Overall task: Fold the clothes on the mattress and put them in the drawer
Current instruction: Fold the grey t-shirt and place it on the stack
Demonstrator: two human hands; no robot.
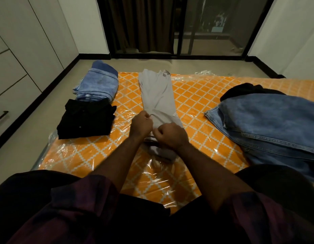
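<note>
Grey garment (158,95) lies stretched lengthwise down the middle of the mattress (202,110). It looks soft, light and limp, and likely to slide on the plastic wrap (64,150), so the near end is the place to grab. Both hands are there: left hand (141,123) and right hand (172,133), fingers curled tight, pinching the cloth side by side.

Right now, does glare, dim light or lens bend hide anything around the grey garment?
Head view: light is dim; the plastic cover throws white glare around the left hand and right hand, but the grey garment they grip reads clearly; the black pile loses its folds in shadow; the wide lens bows the wardrobe lines at the edge.
</note>
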